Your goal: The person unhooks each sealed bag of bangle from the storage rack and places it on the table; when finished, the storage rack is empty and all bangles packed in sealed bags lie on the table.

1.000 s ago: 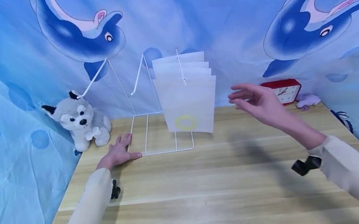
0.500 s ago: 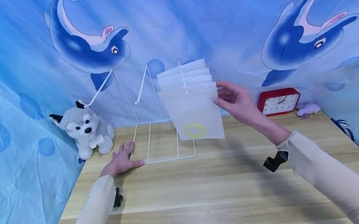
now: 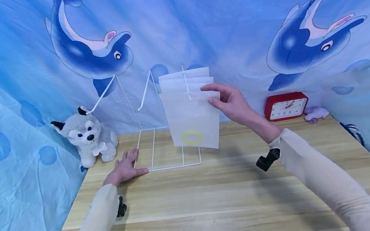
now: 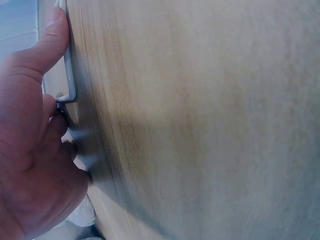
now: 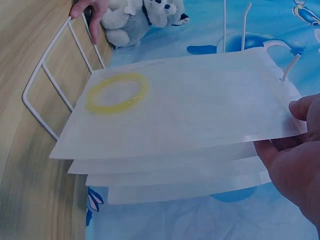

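Note:
A white wire rack [image 3: 176,167] with raised hooks stands on the wooden table. Several translucent white bags hang one behind another on its right hook [image 3: 186,81]. Through the front bag [image 3: 190,118] a yellow ring [image 3: 191,138] shows near the bottom. My right hand [image 3: 233,103] pinches that bag's upper right edge between thumb and fingers, also seen in the right wrist view. With spread fingers, my left hand [image 3: 125,168] rests on the front left corner of the rack's base, its thumb lying on the front wire; its fingertips are partly hidden in the left wrist view.
A grey-and-white plush dog [image 3: 88,136] sits to the left behind the rack. At the back right stand a red clock [image 3: 286,106] and a small purple toy [image 3: 316,114]. Two other rack hooks [image 3: 145,90] bear nothing. A blue dolphin-print cloth [image 3: 230,30] hangs behind.
My right hand has come in from the right and taken hold of the front bag's edge; that bag has swung slightly and shifted left since half a second ago. The left hand stays on the rack.

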`<state>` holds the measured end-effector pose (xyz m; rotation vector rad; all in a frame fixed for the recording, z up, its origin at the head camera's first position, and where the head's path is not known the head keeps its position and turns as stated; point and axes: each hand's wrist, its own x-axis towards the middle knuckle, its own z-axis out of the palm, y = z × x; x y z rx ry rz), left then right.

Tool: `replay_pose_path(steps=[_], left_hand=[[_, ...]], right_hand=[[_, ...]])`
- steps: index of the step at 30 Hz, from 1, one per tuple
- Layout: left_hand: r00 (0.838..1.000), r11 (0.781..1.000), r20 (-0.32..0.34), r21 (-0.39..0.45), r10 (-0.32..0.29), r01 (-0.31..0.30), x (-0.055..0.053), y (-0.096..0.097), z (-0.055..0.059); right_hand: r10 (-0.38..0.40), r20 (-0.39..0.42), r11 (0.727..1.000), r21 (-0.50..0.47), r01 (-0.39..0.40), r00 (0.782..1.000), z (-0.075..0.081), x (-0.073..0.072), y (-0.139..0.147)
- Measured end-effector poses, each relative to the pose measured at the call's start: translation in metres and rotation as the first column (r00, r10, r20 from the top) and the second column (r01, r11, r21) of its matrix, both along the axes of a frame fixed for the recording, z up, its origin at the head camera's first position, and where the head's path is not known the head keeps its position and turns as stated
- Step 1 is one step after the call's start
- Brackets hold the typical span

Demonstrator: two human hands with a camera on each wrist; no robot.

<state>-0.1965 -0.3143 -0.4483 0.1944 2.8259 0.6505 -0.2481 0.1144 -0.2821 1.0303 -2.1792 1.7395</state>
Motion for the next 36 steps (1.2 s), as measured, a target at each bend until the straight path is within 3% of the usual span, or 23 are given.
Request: replay_pose_path(steps=[16,36], left_hand=[[1.0,1.0,-0.012,-0.006,0.004,-0.004,0.001,0.002,-0.001],[1.0,1.0,-0.014,-0.003,0.006,-0.006,0.004,0.003,0.0]], right_hand=[[-0.042,0.072,0.999,0.009,0.042,0.996,0.003,0.002,0.003],[0.003,0.049,1.0,0.009,-0.003,0.999,0.019,0.027,0.012]])
